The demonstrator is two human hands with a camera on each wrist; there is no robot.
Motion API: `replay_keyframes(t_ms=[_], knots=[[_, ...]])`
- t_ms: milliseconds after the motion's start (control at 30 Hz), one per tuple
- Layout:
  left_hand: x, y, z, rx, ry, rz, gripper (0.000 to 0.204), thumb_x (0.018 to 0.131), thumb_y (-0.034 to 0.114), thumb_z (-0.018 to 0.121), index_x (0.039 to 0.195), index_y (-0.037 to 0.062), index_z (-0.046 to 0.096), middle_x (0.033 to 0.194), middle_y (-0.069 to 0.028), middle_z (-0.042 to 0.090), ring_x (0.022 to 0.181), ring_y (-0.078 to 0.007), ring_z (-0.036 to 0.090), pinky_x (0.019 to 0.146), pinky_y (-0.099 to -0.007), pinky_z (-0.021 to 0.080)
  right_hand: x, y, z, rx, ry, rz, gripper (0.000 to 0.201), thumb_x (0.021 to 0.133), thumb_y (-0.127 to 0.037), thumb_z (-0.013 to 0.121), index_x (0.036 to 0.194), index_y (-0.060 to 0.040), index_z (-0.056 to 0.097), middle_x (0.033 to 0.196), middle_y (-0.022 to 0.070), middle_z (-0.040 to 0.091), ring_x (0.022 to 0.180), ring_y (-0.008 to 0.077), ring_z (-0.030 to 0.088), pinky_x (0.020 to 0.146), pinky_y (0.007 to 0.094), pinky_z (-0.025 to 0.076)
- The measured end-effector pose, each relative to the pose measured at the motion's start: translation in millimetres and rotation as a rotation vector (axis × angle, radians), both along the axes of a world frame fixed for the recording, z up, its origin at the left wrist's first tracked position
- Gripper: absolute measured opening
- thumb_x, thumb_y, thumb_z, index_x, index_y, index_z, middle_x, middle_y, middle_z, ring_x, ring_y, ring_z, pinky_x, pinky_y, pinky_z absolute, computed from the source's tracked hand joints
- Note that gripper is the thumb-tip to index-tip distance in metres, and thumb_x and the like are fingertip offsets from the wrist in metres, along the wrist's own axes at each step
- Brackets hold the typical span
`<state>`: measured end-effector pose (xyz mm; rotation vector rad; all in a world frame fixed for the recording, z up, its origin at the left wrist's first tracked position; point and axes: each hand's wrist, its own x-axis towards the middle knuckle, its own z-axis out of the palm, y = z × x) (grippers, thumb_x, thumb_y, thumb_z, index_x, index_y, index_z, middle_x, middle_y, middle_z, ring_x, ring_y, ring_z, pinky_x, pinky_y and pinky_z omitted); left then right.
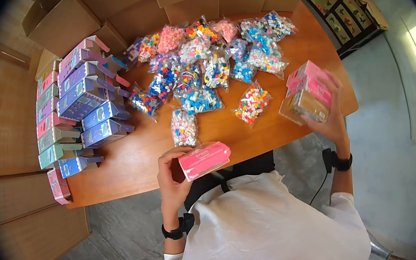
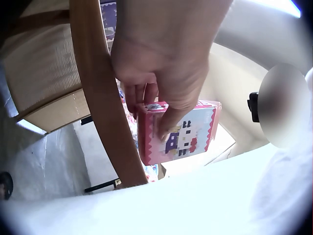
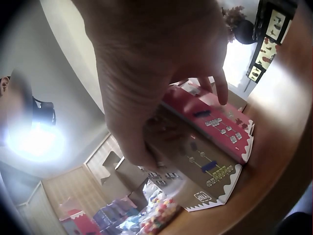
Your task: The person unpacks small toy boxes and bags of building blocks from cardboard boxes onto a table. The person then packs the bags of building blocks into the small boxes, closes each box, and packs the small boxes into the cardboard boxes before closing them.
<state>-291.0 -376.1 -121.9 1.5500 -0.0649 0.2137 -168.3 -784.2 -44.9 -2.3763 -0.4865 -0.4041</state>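
My left hand point(image 1: 172, 182) grips a small pink box point(image 1: 205, 159) just over the table's front edge, thumb on one face and fingers on the other. The left wrist view shows a pixel-style cartoon figure on this box point(image 2: 188, 139). At the table's right side my right hand point(image 1: 333, 118) holds printed cardboard boxes, a pink one point(image 3: 227, 129) and a brown one point(image 3: 208, 169) side by side, with scalloped white edges. A clear bag of pink and white blocks point(image 1: 184, 128) lies beyond the left hand. Another bag of mixed-colour blocks point(image 1: 253, 104) lies left of the right hand.
Several bags of small blocks point(image 1: 215, 68) are heaped at the table's back middle. Purple, pink and green boxes with raised flaps point(image 1: 83, 101) stand in rows at the left. Large open cartons point(image 1: 137, 13) line the back edge of the wooden table point(image 1: 144, 162).
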Motion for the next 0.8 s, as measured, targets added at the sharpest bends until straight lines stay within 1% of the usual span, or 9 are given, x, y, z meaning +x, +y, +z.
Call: replay_keyframes(t_ms=[67,267,433,500,567,633,733,767,800], knots=[[-1,1,0,0.198,-0.024,0.031,0.059,0.08,0.0,0.084,0.128,0.0025,0.049,0.126,-0.0178,0.063,0.12,-0.0287,0.063,0.107,-0.0404,0.049,19,-5,-5,0.012,-0.016,0.008,0.096,0.066,-0.014,0.088,0.15,-0.0099,0.042,0.158,0.0208,0.032,0.148,0.0406,0.032,0.121,0.05,0.033],[-5,1,19,0.494,-0.199,0.146,0.071,0.08,0.002,0.085,0.137,0.0025,0.044,0.135,-0.0192,0.059,0.127,-0.0306,0.059,0.109,-0.0424,0.046,20,3,-4,-0.021,-0.086,-0.003,0.098,0.074,-0.023,0.088,0.156,-0.0088,0.036,0.163,0.021,0.027,0.151,0.0398,0.029,0.122,0.0498,0.032],[-2,5,14,0.45,-0.246,0.075,0.071,0.084,-0.001,0.083,0.139,0.0042,0.038,0.133,-0.021,0.06,0.122,-0.0318,0.063,0.11,-0.0455,0.046,-22,8,-3,-0.089,-0.189,-0.133,0.09,0.082,-0.034,0.084,0.154,-0.0044,0.039,0.164,0.0226,0.027,0.149,0.0397,0.033,0.121,0.049,0.034],[-2,5,19,0.46,-0.177,0.037,0.073,0.083,0.0,0.083,0.14,0.0047,0.037,0.132,-0.0208,0.061,0.123,-0.0319,0.062,0.109,-0.0457,0.047,-48,27,-5,-0.041,-0.589,-0.191,0.072,0.088,-0.033,0.078,0.146,-0.003,0.048,0.157,0.0227,0.041,0.142,0.0365,0.046,0.115,0.0481,0.04],[-3,5,20,0.477,-0.102,-0.013,0.074,0.083,0.0,0.084,0.14,0.0052,0.037,0.131,-0.0206,0.061,0.124,-0.032,0.062,0.109,-0.046,0.048,-76,54,-16,0.069,-0.425,0.114,0.051,0.091,-0.016,0.071,0.138,-0.003,0.055,0.144,0.0208,0.055,0.132,0.0365,0.055,0.108,0.049,0.046],[-1,0,19,0.437,-0.133,0.091,0.048,0.084,0.001,0.083,0.125,0.0012,0.057,0.133,-0.0207,0.064,0.116,-0.0351,0.068,0.102,-0.0424,0.053,-62,90,-20,-0.098,-0.281,0.227,0.053,0.087,0.001,0.063,0.139,-0.0028,0.055,0.131,0.0175,0.064,0.125,0.0393,0.058,0.103,0.0511,0.049],[4,7,19,0.626,-0.331,0.017,0.056,0.085,0.001,0.083,0.132,0.0063,0.054,0.133,-0.0213,0.06,0.121,-0.0366,0.064,0.1,-0.0442,0.055,-29,120,-25,-0.285,-0.142,0.155,0.061,0.081,0.007,0.061,0.14,-0.0053,0.056,0.14,0.016,0.058,0.128,0.0409,0.054,0.105,0.0529,0.046],[4,9,25,0.685,-0.257,-0.053,0.04,0.087,0.003,0.08,0.124,0.0093,0.065,0.133,-0.0203,0.061,0.116,-0.0394,0.066,0.093,-0.0424,0.057,-22,126,-26,-0.471,-0.162,0.142,0.062,0.081,0.006,0.063,0.141,-0.0076,0.056,0.144,0.0151,0.055,0.13,0.0396,0.052,0.105,0.0524,0.046],[4,12,31,0.683,-0.252,-0.056,0.04,0.087,0.003,0.08,0.124,0.0093,0.065,0.133,-0.0203,0.061,0.116,-0.0394,0.066,0.093,-0.0424,0.057,-16,129,-28,-0.657,-0.182,0.13,0.063,0.081,0.005,0.064,0.141,-0.0099,0.057,0.147,0.0143,0.052,0.132,0.0384,0.05,0.105,0.052,0.045]])
